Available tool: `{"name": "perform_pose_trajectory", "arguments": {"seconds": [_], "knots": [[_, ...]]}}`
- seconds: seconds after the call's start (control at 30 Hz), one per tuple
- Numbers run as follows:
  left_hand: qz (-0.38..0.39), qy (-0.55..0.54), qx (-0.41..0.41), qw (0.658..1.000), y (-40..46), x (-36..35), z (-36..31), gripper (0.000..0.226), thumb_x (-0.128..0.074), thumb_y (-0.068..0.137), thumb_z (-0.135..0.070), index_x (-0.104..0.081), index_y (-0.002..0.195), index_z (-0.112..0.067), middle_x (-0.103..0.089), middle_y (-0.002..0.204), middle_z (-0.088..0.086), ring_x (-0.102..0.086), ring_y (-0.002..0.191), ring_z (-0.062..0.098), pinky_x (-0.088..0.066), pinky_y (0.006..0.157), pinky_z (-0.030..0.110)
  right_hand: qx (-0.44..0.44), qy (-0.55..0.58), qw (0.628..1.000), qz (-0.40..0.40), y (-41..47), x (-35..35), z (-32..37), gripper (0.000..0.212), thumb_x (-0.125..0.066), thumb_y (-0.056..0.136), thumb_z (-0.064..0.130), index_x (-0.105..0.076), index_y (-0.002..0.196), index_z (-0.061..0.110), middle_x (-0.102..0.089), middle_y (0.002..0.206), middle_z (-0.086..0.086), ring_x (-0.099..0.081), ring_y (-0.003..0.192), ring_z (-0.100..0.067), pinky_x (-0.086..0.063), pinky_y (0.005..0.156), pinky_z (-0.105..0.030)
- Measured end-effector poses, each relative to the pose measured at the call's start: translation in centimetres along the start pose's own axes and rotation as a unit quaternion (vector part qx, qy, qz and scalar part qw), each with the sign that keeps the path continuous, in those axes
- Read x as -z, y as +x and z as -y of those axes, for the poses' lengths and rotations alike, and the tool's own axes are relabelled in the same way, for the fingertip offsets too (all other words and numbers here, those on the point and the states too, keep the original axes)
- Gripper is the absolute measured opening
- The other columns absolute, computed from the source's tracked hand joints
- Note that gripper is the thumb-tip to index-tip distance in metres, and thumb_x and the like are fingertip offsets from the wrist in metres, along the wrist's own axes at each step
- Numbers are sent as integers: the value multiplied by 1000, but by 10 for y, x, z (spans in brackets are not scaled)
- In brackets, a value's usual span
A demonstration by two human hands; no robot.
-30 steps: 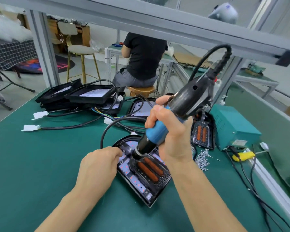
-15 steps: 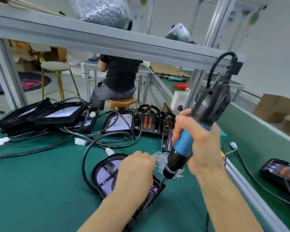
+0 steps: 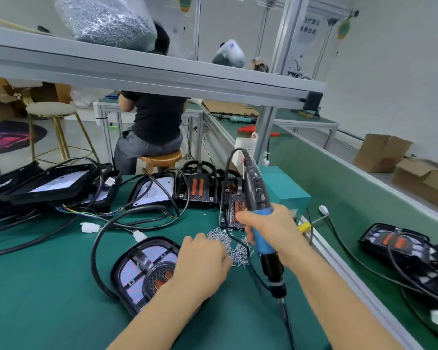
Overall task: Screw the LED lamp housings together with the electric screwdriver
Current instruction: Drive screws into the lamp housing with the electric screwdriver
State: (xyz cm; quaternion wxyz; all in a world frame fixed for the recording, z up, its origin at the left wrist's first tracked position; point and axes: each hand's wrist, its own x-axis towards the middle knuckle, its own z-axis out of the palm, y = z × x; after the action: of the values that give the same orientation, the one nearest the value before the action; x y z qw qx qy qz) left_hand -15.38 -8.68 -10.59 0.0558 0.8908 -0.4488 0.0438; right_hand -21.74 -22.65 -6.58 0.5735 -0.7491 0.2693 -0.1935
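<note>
Electric screwdriver (image 3: 261, 223) near-upright, bit seemingly down

From my feed I see only two forearms and two hands coming in from the bottom edge of the view. Both arms are bare right up to where the picture cuts them off; no sleeve or cuff shows on either one. The left hand (image 3: 202, 263) wears no glove, and I can make out no ring, watch or band on it or on its wrist. The right hand (image 3: 276, 233) is the same: ungloved, with a plain wrist and nothing strapped or taped to it. Its knuckles and thumb show clearly; the fingernails are too blurred to describe.
</note>
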Motion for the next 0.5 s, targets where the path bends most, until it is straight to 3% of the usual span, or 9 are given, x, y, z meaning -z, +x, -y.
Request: {"name": "perform_pose_trajectory", "arguments": {"seconds": [0.1, 0.17, 0.23, 0.3, 0.4, 0.5], "knots": [[-83, -81, 19, 993, -18, 6, 12, 24, -46, 94, -36, -68, 98, -27, -60, 110, -18, -45, 111, 14, -32, 88, 30, -25, 12, 1000, 6, 10, 15, -4, 20, -79, 74, 18, -61, 75, 9, -63, 56, -5, -55, 45, -15, -48, 47, -24], [-176, -172, 12, 969, -38, 12, 23, 15, -59, 87, -27, -73, 85, -26, -64, 99, -18, -52, 102, 16, -39, 86, 33, -47, -12, 999, 7, 17, 31, -5, 24, -80, 75, 22, -60, 76, 10, -64, 55, -5, -56, 44, -15, -47, 44, -23], [-266, -235, 48, 934, -64, 12, 43, 12, -59, 78, -30, -70, 74, -29, -63, 87, -21, -52, 90, 10, -42, 74, 29, -77, -45, 996, 3, 23, 48, -11, 28, -81, 76, 28, -59, 78, 11, -63, 53, -5, -56, 42, -15, -46, 43, -22], [-275, -244, 102, 924, -86, 10, 69, 13, -52, 77, -45, -61, 71, -39, -59, 82, -24, -46, 82, 2, -38, 66, 24, -110, -80, 991, 10, 24, 66, -20, 35, -82, 75, 35, -58, 82, 10, -62, 52, -6, -55, 41, -16, -45, 43, -22], [-252, -260, 194, 912, -112, -6, 120, 28, -44, 76, -69, -57, 74, -44, -57, 85, -19, -51, 75, 4, -38, 59, 28, -157, -130, 979, 11, 19, 89, -38, 50, -81, 71, 48, -58, 88, 8, -62, 53, -7, -57, 43, -19, -47, 46, -24], [-195, -288, 307, 886, -135, -42, 167, 50, -40, 69, -87, -56, 74, -40, -56, 72, -10, -52, 63, -1, -38, 54, 23, -177, -213, 961, -5, 10, 106, -54, 52, -76, 71, 59, -58, 76, 10, -64, 53, -8, -56, 48, -22, -48, 53, -27]]}}
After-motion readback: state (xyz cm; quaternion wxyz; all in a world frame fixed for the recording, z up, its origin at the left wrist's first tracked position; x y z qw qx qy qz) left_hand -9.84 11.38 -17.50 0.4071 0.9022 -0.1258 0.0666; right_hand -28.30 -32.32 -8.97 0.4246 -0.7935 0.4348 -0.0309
